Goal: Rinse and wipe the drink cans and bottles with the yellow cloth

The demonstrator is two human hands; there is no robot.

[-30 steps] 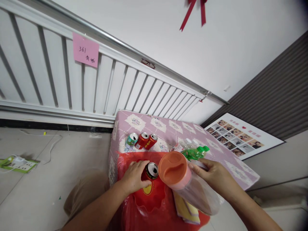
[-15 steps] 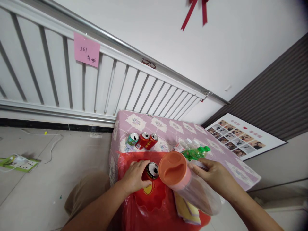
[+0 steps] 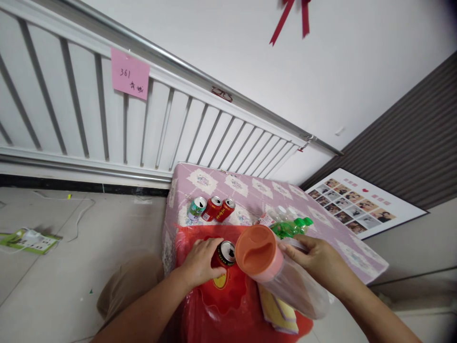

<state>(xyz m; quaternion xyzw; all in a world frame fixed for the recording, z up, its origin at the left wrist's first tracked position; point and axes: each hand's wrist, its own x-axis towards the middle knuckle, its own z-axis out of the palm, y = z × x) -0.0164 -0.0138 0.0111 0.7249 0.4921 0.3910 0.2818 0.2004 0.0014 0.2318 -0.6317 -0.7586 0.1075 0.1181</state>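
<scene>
My left hand (image 3: 203,261) is wrapped round an opened drink can (image 3: 226,253), dark with a silver top, standing in or over a red scalloped tray (image 3: 228,295). By its handle, my right hand (image 3: 310,251) grips a clear plastic pitcher (image 3: 300,290) with an orange lid (image 3: 255,250). The pitcher leans to the left, its lid close beside the can top. Whether any liquid flows between them I cannot tell. Beneath the pitcher lies a folded yellow cloth (image 3: 278,312) on a red plastic sheet (image 3: 246,328).
Behind the tray stand a green-blue can (image 3: 196,208) and two red cans (image 3: 213,208). Several bottles with green caps (image 3: 287,227) lie to their right on the floral tablecloth (image 3: 257,188). A white radiator (image 3: 185,124) runs behind; a power strip (image 3: 30,240) lies on the floor.
The view has shifted very slightly. Both hands, the can and the pitcher hold practically the same positions.
</scene>
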